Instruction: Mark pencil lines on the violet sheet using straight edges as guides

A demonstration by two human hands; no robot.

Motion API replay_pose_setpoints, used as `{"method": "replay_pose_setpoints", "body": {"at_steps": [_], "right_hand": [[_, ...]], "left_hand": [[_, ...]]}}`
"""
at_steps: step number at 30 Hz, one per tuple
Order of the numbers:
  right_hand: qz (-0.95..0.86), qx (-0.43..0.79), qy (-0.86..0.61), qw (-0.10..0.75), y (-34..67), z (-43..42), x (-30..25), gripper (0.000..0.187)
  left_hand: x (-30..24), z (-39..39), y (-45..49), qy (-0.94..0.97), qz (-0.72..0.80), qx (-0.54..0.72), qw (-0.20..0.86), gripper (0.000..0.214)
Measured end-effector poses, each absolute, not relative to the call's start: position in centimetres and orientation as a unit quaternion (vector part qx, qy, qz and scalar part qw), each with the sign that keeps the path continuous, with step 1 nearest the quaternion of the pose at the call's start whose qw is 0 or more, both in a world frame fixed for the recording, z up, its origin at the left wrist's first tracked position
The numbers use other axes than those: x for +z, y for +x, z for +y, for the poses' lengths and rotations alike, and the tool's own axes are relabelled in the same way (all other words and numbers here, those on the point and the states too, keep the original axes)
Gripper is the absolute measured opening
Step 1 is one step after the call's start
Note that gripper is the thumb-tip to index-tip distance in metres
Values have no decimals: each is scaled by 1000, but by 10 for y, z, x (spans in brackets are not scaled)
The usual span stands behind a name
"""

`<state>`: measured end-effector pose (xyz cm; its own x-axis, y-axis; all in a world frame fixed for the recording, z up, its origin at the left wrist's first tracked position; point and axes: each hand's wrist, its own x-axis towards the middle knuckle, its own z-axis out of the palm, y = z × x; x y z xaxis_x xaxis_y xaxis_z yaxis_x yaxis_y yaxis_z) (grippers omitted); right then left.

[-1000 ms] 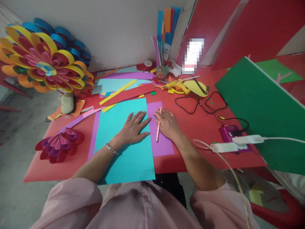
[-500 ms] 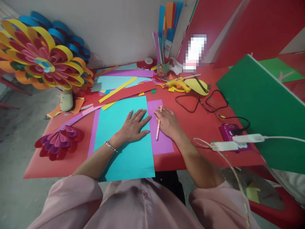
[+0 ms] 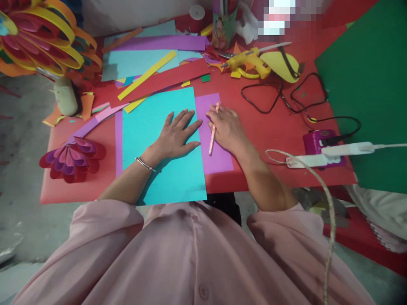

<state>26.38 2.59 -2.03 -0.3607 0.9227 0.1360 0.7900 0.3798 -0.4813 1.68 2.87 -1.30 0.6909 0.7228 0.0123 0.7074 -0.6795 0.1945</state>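
Observation:
My left hand [image 3: 176,136] lies flat with fingers spread on a turquoise paper sheet [image 3: 162,169], near its right edge. My right hand [image 3: 227,129] is closed round a pink pencil [image 3: 212,134] whose tip touches the purple sheet [image 3: 216,156] that sticks out from under the turquoise one. The pencil runs along the turquoise sheet's right edge. Both sheets lie on the red table [image 3: 263,140], and the turquoise one overhangs the near edge slightly.
A yellow glue gun [image 3: 246,63] and its black cable [image 3: 286,101] lie at the back right. A green board [image 3: 369,89] stands at the right, white plugs [image 3: 321,159] below it. Paper strips [image 3: 149,74], a cup [image 3: 221,29], and paper flowers [image 3: 71,156] fill the back and left.
The camera has tilted down, so the table sits higher in view and my shirt fills the bottom. My hands keep the same places on the sheets.

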Motion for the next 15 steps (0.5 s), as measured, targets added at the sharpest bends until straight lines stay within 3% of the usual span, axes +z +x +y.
{"method": "replay_pose_setpoints", "body": {"at_steps": [15], "right_hand": [[-807, 168, -520, 222, 265, 28, -25, 44]], "left_hand": [[-15, 29, 18, 911, 396, 60, 95, 77]]}}
